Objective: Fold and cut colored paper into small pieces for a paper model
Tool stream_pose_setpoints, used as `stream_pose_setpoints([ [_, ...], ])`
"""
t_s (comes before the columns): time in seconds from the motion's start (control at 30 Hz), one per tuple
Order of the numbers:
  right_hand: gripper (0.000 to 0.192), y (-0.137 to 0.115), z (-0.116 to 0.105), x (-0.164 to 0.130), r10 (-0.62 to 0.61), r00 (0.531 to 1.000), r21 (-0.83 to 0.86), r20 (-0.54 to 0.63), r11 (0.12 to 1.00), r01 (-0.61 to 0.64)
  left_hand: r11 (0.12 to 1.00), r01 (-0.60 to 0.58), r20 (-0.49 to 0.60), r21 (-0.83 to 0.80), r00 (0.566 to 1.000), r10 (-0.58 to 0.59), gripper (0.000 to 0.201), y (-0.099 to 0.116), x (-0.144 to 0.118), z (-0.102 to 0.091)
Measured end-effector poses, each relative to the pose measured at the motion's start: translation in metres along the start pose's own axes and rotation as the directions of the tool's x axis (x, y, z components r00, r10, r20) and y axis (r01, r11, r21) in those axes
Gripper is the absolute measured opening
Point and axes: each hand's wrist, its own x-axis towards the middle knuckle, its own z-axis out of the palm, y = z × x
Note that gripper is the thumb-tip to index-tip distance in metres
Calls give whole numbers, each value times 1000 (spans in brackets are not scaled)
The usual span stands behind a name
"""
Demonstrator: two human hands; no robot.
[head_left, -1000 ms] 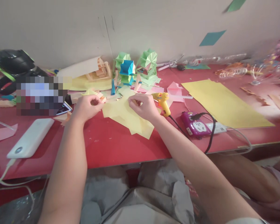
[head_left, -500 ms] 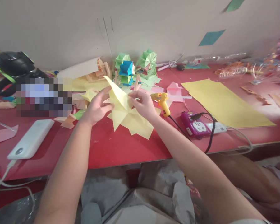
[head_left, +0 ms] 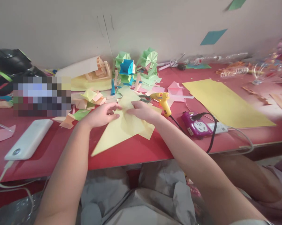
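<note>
Red table (head_left: 131, 150) stood against a pale wall, covered with paper pieces. Both hands lay flat and unclenched on the yellow paper (head_left: 117, 129), just beside the glue gun (head_left: 163, 101); nothing was grasped. The left hand (head_left: 102, 114) and the right hand (head_left: 143, 111) pressed with spread fingers, almost touching each other. Half a second before, the paper was lifted and pinched; now it lay down as one long triangle. Both forearms reached forward over the table edge.

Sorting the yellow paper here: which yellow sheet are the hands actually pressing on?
The pale yellow sheet at the table's near edge, folded to a long point, lies under the left hand and right hand. The darker large yellow sheet lies flat, untouched, further right.
</note>
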Motion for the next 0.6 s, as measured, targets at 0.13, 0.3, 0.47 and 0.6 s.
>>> stream_pose_setpoints([
  [0.13, 12, 6, 4, 3, 7, 999, 36, -32, 999, -6, 991, 31, -91, -127, 995, -42, 43, -13, 8, 8],
  [0.3, 19, 11, 4, 8, -49, 989, -119, -141, 992, 32, 995, 54, 15, -84, 999, -52, 49, -15, 9, 8],
  [0.47, 24, 17, 2, 13, -155, 965, -238, -211, 966, 103, 996, 1, -97, 92, 995, 8, 40, -13, 14, 16],
  [0.6, 14, 16, 3, 11, -211, 953, -333, -216, 934, 131, 962, -98, -77, 255, 990, 121, 34, -14, 18, 24],
])
